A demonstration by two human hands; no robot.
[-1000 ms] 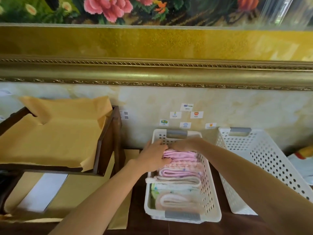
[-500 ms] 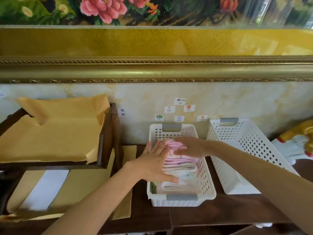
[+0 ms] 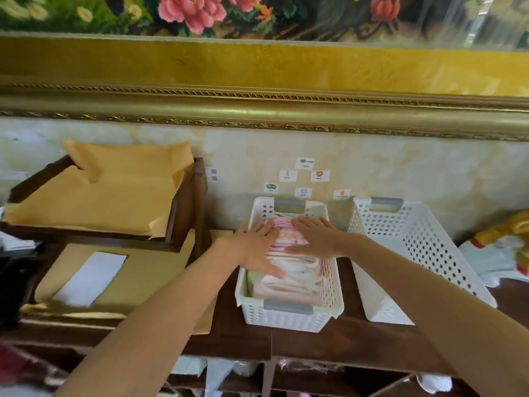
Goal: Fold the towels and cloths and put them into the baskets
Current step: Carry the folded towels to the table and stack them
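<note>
A white perforated basket [image 3: 289,318] with grey handles stands on the dark wooden table, filled with several folded pink, white and peach towels [image 3: 292,285] set on edge in a row. My left hand [image 3: 257,247] lies flat with straight fingers on the left side of the towels. My right hand [image 3: 317,237] lies flat on their right side, fingers pointing left. A second white basket [image 3: 412,253] stands tilted to the right, with nothing seen inside.
A dark wooden tray [image 3: 183,213] lined with yellow-brown paper sits raised at the left, with more paper and a white sheet [image 3: 88,277] below it. Small picture labels [image 3: 305,177] are stuck on the wall. A yellow and white bundle [image 3: 503,247] lies at far right.
Both hands have spread flat over the towel row; the right hand came back from the basket's far end. The view has pulled back from the table.
</note>
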